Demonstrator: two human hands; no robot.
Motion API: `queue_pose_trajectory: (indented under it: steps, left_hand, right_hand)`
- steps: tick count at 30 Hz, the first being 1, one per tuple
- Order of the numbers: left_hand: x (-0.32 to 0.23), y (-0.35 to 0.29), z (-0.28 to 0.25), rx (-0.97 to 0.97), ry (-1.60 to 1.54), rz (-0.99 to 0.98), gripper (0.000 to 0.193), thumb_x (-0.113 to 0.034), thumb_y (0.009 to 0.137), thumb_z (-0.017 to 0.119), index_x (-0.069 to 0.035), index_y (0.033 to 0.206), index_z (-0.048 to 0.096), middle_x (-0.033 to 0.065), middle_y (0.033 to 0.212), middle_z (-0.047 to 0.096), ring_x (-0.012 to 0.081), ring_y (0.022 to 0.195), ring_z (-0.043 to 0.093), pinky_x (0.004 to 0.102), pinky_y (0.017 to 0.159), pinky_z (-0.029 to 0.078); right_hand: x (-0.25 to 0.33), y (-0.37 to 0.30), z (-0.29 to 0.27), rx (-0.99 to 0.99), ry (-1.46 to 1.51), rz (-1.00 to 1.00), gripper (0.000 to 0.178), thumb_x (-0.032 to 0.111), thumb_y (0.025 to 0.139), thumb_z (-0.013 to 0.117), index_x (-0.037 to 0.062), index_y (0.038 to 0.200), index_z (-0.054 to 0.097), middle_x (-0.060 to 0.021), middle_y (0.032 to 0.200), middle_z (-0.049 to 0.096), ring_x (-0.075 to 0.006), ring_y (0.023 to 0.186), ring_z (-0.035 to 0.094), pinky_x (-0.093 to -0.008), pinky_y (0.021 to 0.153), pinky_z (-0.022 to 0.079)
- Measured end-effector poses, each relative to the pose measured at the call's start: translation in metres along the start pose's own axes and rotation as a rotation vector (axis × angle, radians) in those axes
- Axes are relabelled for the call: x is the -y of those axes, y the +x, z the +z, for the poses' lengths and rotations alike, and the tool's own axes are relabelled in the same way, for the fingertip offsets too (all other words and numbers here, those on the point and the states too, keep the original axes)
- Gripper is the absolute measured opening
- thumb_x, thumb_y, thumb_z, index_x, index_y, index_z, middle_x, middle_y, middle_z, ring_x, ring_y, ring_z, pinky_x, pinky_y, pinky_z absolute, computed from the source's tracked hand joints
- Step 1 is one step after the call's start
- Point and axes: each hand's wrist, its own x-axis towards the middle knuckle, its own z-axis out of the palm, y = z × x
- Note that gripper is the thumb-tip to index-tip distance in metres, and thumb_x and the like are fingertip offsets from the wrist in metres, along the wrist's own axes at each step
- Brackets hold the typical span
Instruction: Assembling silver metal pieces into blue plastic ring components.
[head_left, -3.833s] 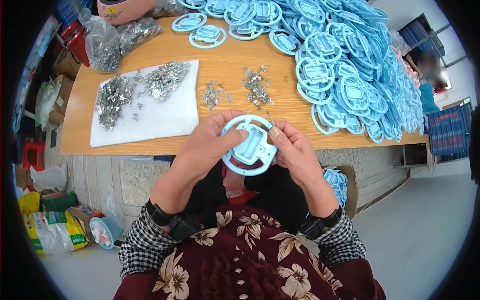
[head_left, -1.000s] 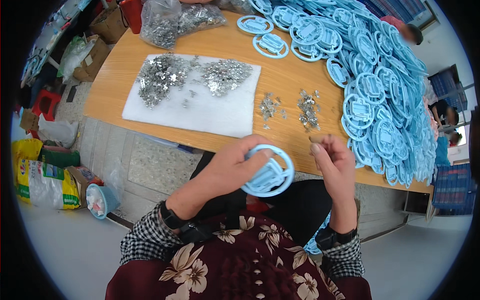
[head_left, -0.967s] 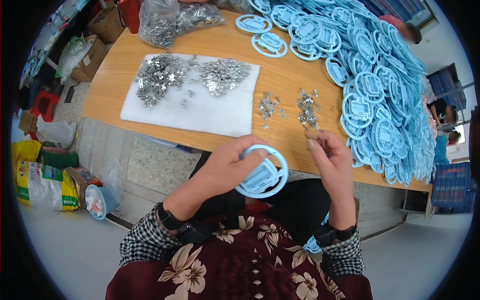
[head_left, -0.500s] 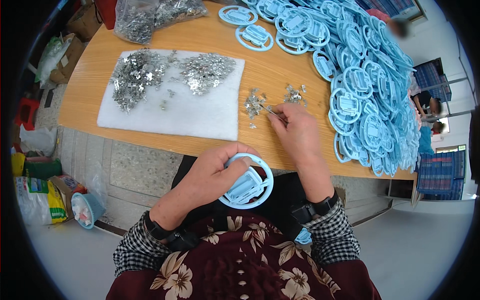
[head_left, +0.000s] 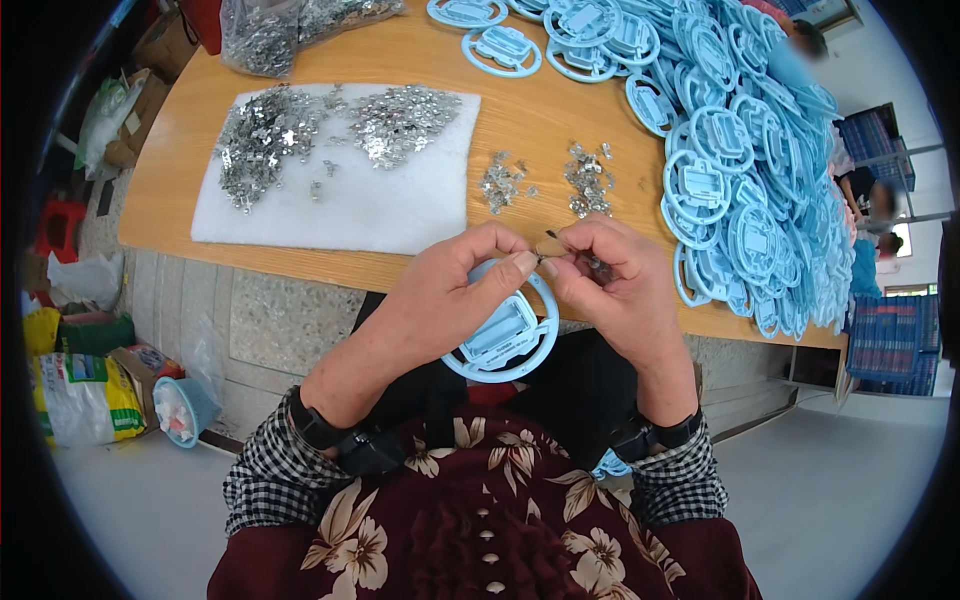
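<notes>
My left hand grips a light blue round plastic ring part with a rectangular housing in its middle, held over my lap at the table's front edge. Its thumb and index finger meet at the ring's top. My right hand is closed beside them, fingertips almost touching the left ones, round a thin tweezers-like tool whose dark end pokes out. Whatever lies between the fingertips is too small to make out. Just beyond are two small heaps of metal clips, the left heap and the right heap.
A white foam sheet bears two larger piles of metal clips. Bags of clips stand at the back left. A tall heap of blue ring parts covers the table's right side. A blue bin stands on the floor at left.
My right hand has come back from the small clip heaps to the ring part. My left hand has raised and turned the ring slightly, its fingers now at the top edge.
</notes>
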Motion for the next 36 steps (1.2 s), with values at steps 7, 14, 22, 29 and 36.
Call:
queue_pose_trajectory:
  steps: [7, 14, 22, 29, 36]
  left_hand:
    - [0.002, 0.005, 0.012, -0.066, 0.014, 0.015, 0.019, -0.024, 0.103, 0.059, -0.005, 0.106, 0.062, -0.0038, 0.091, 0.063, 0.0024, 0.084, 0.056, 0.0217, 0.074, 0.048]
    - [0.003, 0.007, 0.018, -0.093, 0.085, 0.039, 0.019, -0.024, 0.104, 0.058, -0.006, 0.104, 0.062, -0.0041, 0.09, 0.063, 0.0022, 0.084, 0.056, 0.0218, 0.074, 0.048]
    - [0.0, 0.008, 0.019, -0.123, 0.16, 0.001, 0.021, -0.026, 0.103, 0.059, -0.006, 0.106, 0.063, -0.0023, 0.09, 0.064, 0.0037, 0.084, 0.057, 0.0227, 0.074, 0.049]
    - [0.003, 0.012, 0.019, -0.102, 0.124, -0.057, 0.02, -0.021, 0.104, 0.053, -0.004, 0.11, 0.063, 0.0001, 0.092, 0.066, 0.0058, 0.084, 0.06, 0.0239, 0.074, 0.05]
    - [0.016, 0.017, 0.016, -0.176, 0.155, 0.011, 0.024, -0.015, 0.105, 0.045, -0.004, 0.114, 0.064, 0.0017, 0.091, 0.067, 0.0066, 0.082, 0.06, 0.0248, 0.073, 0.05]
  right_hand:
    - [-0.014, -0.015, 0.005, -0.121, 0.282, 0.122, 0.015, 0.008, 0.09, 0.072, -0.0025, 0.098, 0.064, 0.0023, 0.079, 0.06, -0.0027, 0.069, 0.049, -0.022, 0.06, 0.043]
    - [-0.02, -0.018, 0.002, -0.019, 0.493, 0.297, 0.015, 0.013, 0.095, 0.068, -0.0015, 0.098, 0.065, 0.0062, 0.079, 0.058, -0.0009, 0.071, 0.048, -0.019, 0.061, 0.04]
    - [-0.025, -0.011, 0.004, 0.011, 0.534, 0.393, 0.015, 0.016, 0.094, 0.067, 0.0014, 0.094, 0.065, 0.0082, 0.077, 0.056, 0.0001, 0.069, 0.045, -0.0186, 0.06, 0.037]
    - [-0.032, -0.015, 0.007, -0.085, 0.495, 0.364, 0.011, 0.012, 0.09, 0.065, 0.0014, 0.086, 0.064, 0.0076, 0.074, 0.053, -0.0011, 0.067, 0.044, -0.0196, 0.058, 0.036]
    - [-0.024, -0.032, 0.014, -0.187, 0.04, 0.178, 0.011, 0.004, 0.079, 0.072, 0.0002, 0.083, 0.062, -0.0005, 0.066, 0.053, -0.0071, 0.059, 0.05, -0.0244, 0.054, 0.042]
